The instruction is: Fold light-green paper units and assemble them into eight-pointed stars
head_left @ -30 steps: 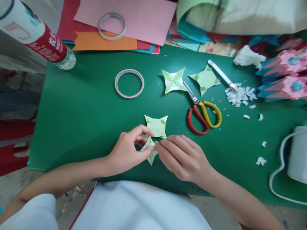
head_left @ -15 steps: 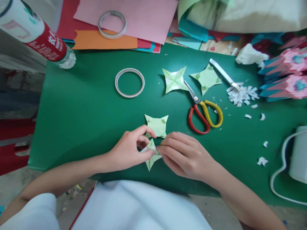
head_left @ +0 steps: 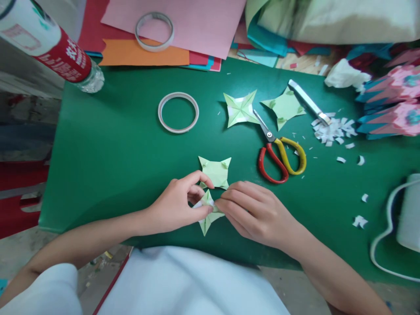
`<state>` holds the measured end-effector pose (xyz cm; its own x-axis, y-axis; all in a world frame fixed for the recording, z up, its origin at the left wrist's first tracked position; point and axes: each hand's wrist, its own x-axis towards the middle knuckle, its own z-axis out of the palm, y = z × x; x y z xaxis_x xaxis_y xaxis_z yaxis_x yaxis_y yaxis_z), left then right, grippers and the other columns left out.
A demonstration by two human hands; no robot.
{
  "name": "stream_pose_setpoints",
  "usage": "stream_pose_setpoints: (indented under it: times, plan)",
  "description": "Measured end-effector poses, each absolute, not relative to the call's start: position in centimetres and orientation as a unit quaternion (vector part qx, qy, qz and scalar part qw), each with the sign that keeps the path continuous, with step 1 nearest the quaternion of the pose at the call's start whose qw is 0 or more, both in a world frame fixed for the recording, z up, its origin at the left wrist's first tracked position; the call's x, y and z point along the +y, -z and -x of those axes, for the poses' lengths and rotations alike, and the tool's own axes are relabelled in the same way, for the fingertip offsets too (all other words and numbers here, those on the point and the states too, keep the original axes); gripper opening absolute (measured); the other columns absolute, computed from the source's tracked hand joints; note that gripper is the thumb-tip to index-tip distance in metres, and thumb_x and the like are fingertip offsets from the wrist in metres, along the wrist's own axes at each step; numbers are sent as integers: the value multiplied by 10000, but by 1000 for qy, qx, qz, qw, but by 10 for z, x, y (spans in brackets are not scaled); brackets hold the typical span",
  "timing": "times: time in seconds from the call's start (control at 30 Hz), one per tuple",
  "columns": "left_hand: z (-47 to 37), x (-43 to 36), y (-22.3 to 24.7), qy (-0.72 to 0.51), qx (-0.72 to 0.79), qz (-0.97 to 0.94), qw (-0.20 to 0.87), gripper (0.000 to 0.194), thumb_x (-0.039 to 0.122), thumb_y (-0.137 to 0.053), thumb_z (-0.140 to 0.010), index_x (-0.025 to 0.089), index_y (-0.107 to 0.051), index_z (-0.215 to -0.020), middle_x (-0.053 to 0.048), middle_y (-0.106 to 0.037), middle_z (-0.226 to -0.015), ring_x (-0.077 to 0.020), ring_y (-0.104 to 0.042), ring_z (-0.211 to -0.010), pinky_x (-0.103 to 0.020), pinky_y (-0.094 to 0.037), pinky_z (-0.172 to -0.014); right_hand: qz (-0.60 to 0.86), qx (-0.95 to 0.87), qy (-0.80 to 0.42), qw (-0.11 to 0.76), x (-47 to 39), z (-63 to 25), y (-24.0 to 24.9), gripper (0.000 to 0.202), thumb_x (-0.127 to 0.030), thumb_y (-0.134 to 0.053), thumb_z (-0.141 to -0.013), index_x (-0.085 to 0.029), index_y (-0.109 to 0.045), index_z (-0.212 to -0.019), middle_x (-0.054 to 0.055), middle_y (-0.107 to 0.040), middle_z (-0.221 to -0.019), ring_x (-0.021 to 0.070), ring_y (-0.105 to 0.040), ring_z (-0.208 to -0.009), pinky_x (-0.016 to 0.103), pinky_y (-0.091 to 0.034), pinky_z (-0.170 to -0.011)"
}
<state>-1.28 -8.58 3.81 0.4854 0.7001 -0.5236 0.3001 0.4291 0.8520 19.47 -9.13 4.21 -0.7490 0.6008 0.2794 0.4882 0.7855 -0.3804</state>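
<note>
Between my hands is a light green folded paper star (head_left: 206, 224), its lower point facing me. My left hand (head_left: 177, 201) pinches it, thumb on top and fingers behind. My right hand (head_left: 254, 210) is closed on its right side, and the fingers cover that point. Just beyond my fingertips a second green paper star (head_left: 215, 173) lies flat with curled corners. Further off lie a third star (head_left: 241, 109) with white tape strips and a fourth star (head_left: 284, 108). Scissors (head_left: 271, 142) with red and yellow handles touch or nearly touch the third star.
One tape roll (head_left: 159, 113) lies on the green table (head_left: 108, 144); another tape roll (head_left: 140, 40) rests on coloured paper (head_left: 183, 19). Metal tweezers (head_left: 308, 101) sit by white paper scraps (head_left: 333, 131). A bottle (head_left: 70, 59) stands left, pink-blue paper flowers (head_left: 393, 103) right.
The view has shifted very slightly. The star's lower point sits a touch lower; both hands keep nearly the same hold.
</note>
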Motion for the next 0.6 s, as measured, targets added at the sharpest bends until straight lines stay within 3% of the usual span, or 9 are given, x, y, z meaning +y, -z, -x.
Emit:
stream_pose_setpoints:
  times: [0.13, 0.23, 0.37, 0.4, 0.47, 0.6]
  plan:
    - [13, -85, -39, -142, 489, -511, 692, 282, 166, -670, -743, 227, -494, -955, 124, -448, -552, -52, -411, -522, -191, -305, -537, 314, -915, -123, 220, -86, -199, -43, 86, -80, -578, -856, -154, -620, -866, 66, -658, -788, 168, -562, -730, 315, -494, -654]
    - [15, -86, -39, -138, 492, -495, 703, 271, 204, -676, -762, 230, -494, -960, 116, -443, -554, -63, -446, -538, -197, -321, -548, 371, -885, -34, 280, -69, -224, -42, 152, -58, -608, -808, -178, -611, -902, 75, -654, -805, 180, -579, -736, 320, -504, -658]
    - [16, -86, -38, -145, 495, -469, 717, 285, 278, -681, -789, 229, -503, -1006, 78, -531, -632, -81, -498, -574, -206, -359, -561, 558, -768, 206, 237, -37, -297, -32, 180, -187, -490, -908, -169, -662, -958, 114, -627, -814, 271, -620, -799, 410, -467, -673]
    - [16, -86, -37, -146, 496, -465, 718, 298, 290, -683, -791, 228, -508, -1025, 69, -548, -648, -83, -502, -577, -207, -364, -561, 610, -749, 189, 177, -30, -317, -27, 278, -228, -412, -954, -168, -660, -1065, 138, -625, -881, 292, -616, -869, 438, -457, -720]
    - [16, -85, -37, -148, 499, -461, 719, 326, 304, -688, -791, 227, -520, -1059, 63, -554, -650, -83, -492, -572, -205, -362, -553, 668, -706, 184, 145, -16, -352, -17, 360, -279, -361, -972, -134, -672, -1081, 166, -603, -875, 320, -594, -875, 459, -417, -706]
    - [15, -86, -36, -147, 504, -461, 716, 355, 308, -696, -786, 225, -541, -1094, 67, -543, -626, -75, -449, -548, -194, -339, -527, 719, -661, 190, 100, 0, -383, 1, 291, -238, -467, -876, -140, -723, -972, 150, -596, -780, 289, -539, -792, 434, -350, -660]
